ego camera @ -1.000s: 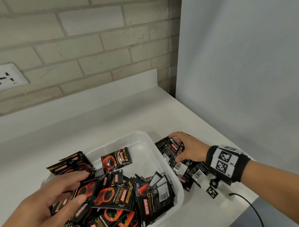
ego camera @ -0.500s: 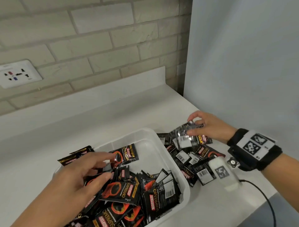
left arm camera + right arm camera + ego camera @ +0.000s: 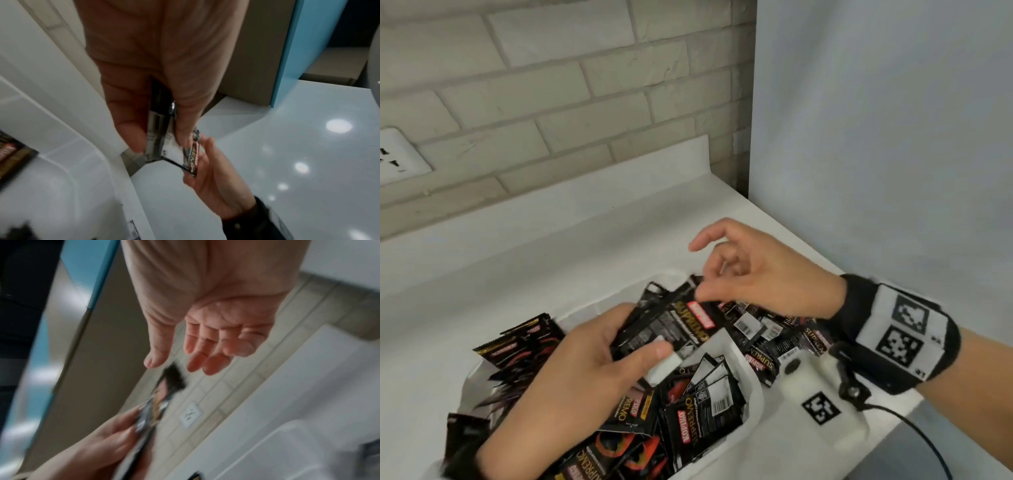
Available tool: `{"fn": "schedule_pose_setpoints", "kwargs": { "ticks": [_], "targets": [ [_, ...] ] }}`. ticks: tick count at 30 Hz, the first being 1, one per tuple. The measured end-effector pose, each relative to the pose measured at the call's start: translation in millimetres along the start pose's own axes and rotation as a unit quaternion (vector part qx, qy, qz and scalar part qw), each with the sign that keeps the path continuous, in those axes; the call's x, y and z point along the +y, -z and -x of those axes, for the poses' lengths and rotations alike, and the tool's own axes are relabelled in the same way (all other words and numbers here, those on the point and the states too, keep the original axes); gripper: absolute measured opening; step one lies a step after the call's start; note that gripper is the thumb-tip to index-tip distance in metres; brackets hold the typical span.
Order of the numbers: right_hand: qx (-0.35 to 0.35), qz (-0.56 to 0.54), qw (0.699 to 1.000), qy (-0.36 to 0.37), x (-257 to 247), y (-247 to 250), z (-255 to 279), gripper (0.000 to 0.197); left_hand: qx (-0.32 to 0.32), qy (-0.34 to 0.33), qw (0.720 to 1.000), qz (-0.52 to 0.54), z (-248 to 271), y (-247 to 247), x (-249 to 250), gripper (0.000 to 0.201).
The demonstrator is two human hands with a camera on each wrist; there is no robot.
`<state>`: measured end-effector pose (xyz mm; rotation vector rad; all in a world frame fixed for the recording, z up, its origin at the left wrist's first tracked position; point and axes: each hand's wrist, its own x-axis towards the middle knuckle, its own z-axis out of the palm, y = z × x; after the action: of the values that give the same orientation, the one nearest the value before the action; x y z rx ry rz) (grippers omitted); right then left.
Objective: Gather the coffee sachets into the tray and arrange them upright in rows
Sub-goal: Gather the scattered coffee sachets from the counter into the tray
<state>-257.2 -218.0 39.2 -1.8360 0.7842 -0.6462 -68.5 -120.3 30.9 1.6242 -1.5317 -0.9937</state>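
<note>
The left hand (image 3: 592, 363) pinches a small stack of coffee sachets (image 3: 671, 325) between thumb and fingers, held above the white tray (image 3: 751, 394), long axis slanting up and away toward the right hand (image 3: 763, 277). That hand hovers just beyond the stack's far end with fingers loosely spread and holding nothing; whether its thumb touches the top sachet cannot be told. The loose sachets on the tabletop (image 3: 774, 339) lie directly below the right hand, beside the tray's right wall, so the right hand is the nearer for gathering them. Inside the tray, sachets lie jumbled, not upright.
</note>
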Motion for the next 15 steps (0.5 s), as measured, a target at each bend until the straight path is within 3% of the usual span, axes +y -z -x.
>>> {"fn": "schedule_pose_setpoints", "kwargs": {
  "ticks": [2, 3, 5, 7, 8, 11, 15],
  "targets": [
    [0.03, 0.109, 0.993, -0.032, 27.4, 22.6, 4.2, 0.027, 0.041, 0.034, 0.998, 0.04, 5.6, 9.0, -12.1, 0.032],
    [0.01, 0.197, 0.979, -0.056, 42.0, 33.8, 9.1, 0.023, 0.056, 0.042, 0.996, 0.063, 8.3, 13.7, -17.3, 0.04],
    [-0.093, 0.383, 0.911, -0.118, 69.5, 49.0, 22.1, 0.024, 0.098, 0.05, 0.991, 0.082, 15.2, 19.1, -19.4, 0.067],
    [-0.185, 0.477, 0.845, -0.16, 92.9, 53.5, 37.5, 0.044, 0.131, 0.054, 0.986, 0.087, 19.7, 20.9, -23.8, 0.072],
    [-0.199, 0.488, 0.833, -0.167, 101.2, 53.2, 44.3, 0.053, 0.13, 0.052, 0.986, 0.094, 22.2, 20.6, -23.7, 0.069],
    [-0.163, 0.477, 0.847, -0.168, 116.9, 49.2, 57.6, 0.062, 0.141, 0.051, 0.984, 0.092, 29.0, 16.0, -23.5, 0.036],
    [-0.138, 0.476, 0.851, -0.174, 121.1, 45.3, 61.2, 0.052, 0.14, 0.04, 0.986, 0.08, 33.8, 14.5, -23.1, 0.062]
  ]
}}
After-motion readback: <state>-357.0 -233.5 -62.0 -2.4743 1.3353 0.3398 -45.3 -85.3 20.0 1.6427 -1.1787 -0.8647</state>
